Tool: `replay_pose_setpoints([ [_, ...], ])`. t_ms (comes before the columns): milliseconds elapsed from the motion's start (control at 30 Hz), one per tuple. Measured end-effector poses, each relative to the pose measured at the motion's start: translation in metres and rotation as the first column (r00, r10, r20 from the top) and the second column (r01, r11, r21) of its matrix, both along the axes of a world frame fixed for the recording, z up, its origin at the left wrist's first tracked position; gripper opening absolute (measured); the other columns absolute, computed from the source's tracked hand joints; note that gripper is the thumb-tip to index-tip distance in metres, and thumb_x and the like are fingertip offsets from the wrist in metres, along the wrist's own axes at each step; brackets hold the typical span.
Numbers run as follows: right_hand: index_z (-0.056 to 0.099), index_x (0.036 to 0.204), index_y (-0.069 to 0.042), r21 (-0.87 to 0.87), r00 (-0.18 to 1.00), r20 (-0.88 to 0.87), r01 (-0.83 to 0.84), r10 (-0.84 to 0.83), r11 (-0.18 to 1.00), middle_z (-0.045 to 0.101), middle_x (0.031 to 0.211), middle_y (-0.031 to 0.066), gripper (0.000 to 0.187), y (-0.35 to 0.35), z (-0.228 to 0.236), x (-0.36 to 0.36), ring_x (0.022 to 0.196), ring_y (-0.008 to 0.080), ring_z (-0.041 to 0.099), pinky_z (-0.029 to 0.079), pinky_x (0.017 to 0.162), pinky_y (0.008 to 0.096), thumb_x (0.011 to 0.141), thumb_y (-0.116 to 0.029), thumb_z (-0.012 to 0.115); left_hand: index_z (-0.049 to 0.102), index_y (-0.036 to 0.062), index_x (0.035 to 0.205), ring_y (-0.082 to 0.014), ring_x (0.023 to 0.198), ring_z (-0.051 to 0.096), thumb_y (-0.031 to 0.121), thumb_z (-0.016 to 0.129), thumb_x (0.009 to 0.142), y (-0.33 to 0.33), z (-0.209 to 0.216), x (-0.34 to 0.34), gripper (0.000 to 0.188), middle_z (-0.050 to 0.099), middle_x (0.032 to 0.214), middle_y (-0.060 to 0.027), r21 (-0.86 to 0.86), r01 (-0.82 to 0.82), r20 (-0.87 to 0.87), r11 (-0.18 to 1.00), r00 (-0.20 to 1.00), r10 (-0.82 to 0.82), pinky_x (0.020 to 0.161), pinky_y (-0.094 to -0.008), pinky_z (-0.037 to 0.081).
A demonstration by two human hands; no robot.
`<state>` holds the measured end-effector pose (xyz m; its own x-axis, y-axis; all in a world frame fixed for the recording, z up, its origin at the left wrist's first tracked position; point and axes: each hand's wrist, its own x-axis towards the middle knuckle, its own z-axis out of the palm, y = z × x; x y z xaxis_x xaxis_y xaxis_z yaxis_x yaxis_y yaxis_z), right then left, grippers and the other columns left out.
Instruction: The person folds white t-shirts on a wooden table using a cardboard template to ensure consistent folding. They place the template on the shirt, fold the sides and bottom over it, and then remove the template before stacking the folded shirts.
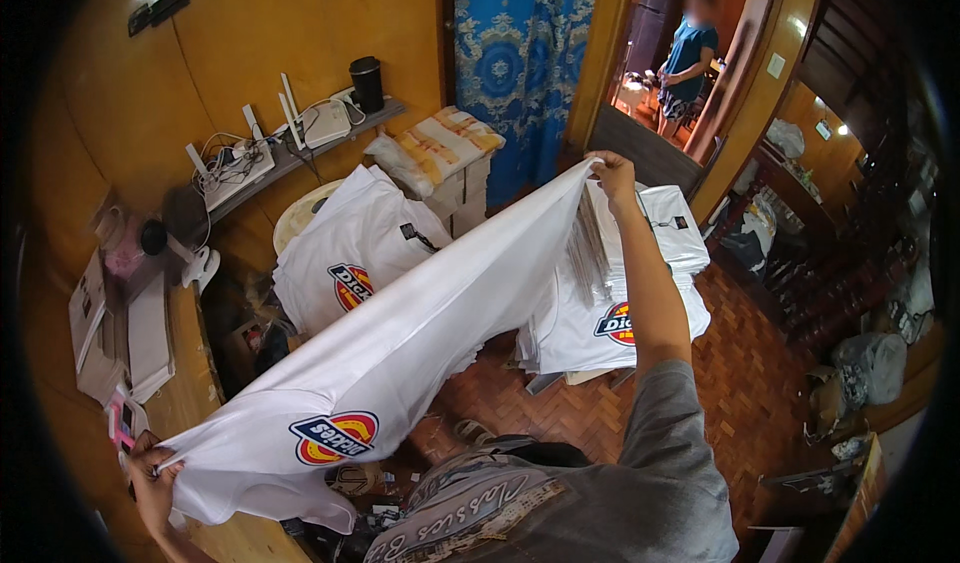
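Note:
I hold a white t-shirt [420, 333] with a round printed logo stretched out in front of me. My left hand [152, 483] pinches one end of it at the lower left. Far up at the centre, my right hand [613, 175] grips the other end. The cloth sags in a long diagonal between both hands. Behind it stand two heaps of the same white shirts: one stack [352, 253] left of centre and a taller folded pile [640, 283] just beyond my right forearm.
A wooden wall shelf [290, 158] carries routers, cables and a dark cup. A blue patterned curtain [520, 53] hangs beside an open doorway, where another person [685, 68] stands. Parquet floor [760, 383] lies to the right, with bags and clutter along the right wall.

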<state>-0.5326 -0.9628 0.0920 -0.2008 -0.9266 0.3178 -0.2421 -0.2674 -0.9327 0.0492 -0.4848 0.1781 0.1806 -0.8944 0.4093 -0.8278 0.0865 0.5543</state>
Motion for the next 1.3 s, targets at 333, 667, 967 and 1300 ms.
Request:
replay_pose_setpoints([
  [333, 0.048, 0.097, -0.009, -0.126, 0.788, 0.408, -0.451, 0.461, 0.884, 0.055, 0.078, 0.0041, 0.020, 0.000, 0.033, 0.020, 0.063, 0.0123, 0.056, 0.051, 0.056, 0.0253, 0.080, 0.001, 0.045, 0.048, 0.0012, 0.070, -0.0165, 0.064, 0.043, -0.003, 0.061, 0.061, 0.024, -0.004, 0.015, 0.017, 0.044, 0.066, -0.0060, 0.013, -0.086, 0.025, 0.996, 0.996, 0.086, 0.059, -0.0266, 0.035],
  [667, 0.059, 0.096, -0.002, 0.153, 0.697, 0.289, -0.710, 0.656, 0.687, 0.060, 0.078, 0.0048, 0.024, -0.025, 0.040, 0.073, 0.049, 0.0045, 0.047, 0.037, 0.043, 0.0149, 0.073, 0.004, 0.055, 0.046, -0.0001, 0.075, -0.0224, 0.076, 0.046, -0.011, 0.060, 0.051, 0.079, -0.051, 0.049, 0.030, 0.047, 0.079, -0.0096, 0.076, -0.243, 0.074, 0.967, 0.969, 0.238, 0.073, -0.0299, 0.036],
  [967, 0.057, 0.089, -0.003, -0.208, 0.828, 0.174, -0.498, 0.532, 0.842, 0.061, 0.084, 0.0084, 0.018, -0.060, 0.091, 0.132, 0.061, 0.0068, 0.049, 0.036, 0.051, 0.0177, 0.075, -0.013, 0.056, 0.046, 0.0024, 0.101, -0.0224, 0.107, 0.042, 0.003, 0.050, 0.077, 0.194, -0.074, -0.005, 0.024, 0.040, 0.116, -0.0131, 0.195, -0.738, -0.354, 0.646, 0.562, 0.748, 0.087, -0.0325, 0.037],
  [1300, 0.044, 0.109, -0.004, 0.227, -0.673, -0.052, -0.728, 0.738, -0.647, 0.051, 0.105, 0.0083, 0.053, 0.189, -0.057, 0.373, 0.100, 0.0163, 0.048, 0.039, 0.083, 0.0295, 0.063, -0.008, 0.069, 0.059, -0.0023, 0.071, -0.0300, 0.064, 0.053, 0.016, 0.065, 0.068, 0.028, 0.027, -0.175, 0.019, 0.056, 0.068, -0.0164, 0.312, -0.442, -0.035, 0.841, 0.879, 0.475, 0.057, -0.0356, 0.042],
])
